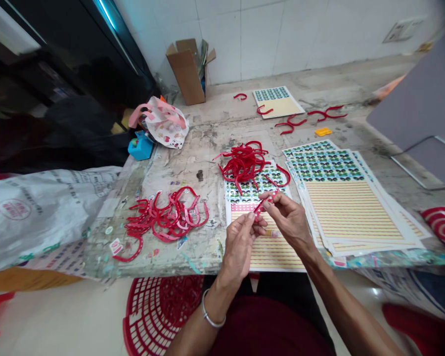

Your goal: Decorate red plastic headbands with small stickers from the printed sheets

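Note:
A small red curved piece [258, 207] is pinched between both hands over a printed sheet [282, 254]. My left hand [241, 240] grips its lower end, and my right hand [289, 215] holds the upper end with thumb and fingers. Just beyond my hands, a tangled pile of red curved bands [244, 163] lies on the sheet's top part. To the left rests a second pile of red and pink bands [166, 215], some with white dots. The sheet has rows of dark green and blue prints above yellow striped rows.
Stacked printed sheets [352, 207] lie right; another sheet [282, 105] and loose red bands [291, 123] sit farther back. A yellow piece [323, 132], cardboard box [188, 74], cloth bag [166, 123] and blue box [141, 147] stand about. A red basket [144, 311] is below the table edge.

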Available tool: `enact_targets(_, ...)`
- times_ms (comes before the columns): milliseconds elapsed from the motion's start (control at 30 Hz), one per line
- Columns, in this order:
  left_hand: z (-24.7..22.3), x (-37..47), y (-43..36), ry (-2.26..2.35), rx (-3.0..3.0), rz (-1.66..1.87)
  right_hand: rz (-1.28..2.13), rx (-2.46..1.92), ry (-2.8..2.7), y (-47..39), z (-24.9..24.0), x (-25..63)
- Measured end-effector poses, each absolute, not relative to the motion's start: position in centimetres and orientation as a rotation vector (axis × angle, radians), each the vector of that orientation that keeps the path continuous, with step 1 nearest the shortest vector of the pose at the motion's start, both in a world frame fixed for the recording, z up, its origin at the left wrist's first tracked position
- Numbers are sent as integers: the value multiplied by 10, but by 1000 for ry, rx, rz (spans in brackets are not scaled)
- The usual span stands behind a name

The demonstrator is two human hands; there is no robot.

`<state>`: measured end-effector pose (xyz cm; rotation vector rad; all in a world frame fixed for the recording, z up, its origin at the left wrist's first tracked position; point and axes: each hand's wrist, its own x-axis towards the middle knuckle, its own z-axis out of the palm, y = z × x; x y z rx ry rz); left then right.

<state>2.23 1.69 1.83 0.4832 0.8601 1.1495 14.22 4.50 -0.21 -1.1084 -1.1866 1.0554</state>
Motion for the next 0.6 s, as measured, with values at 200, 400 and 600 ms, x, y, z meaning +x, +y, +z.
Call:
enact_targets(200,17,22,17,865,522,1142,1043,-1115,-1197,45,-1,142)
enact_targets(400,13,23,17,917,606,1167,1033,-1100,-1205,45,-3,141)
enact_targets(600,3,26,16,1011,677,1241,734,-1216,-1354,40,3,138)
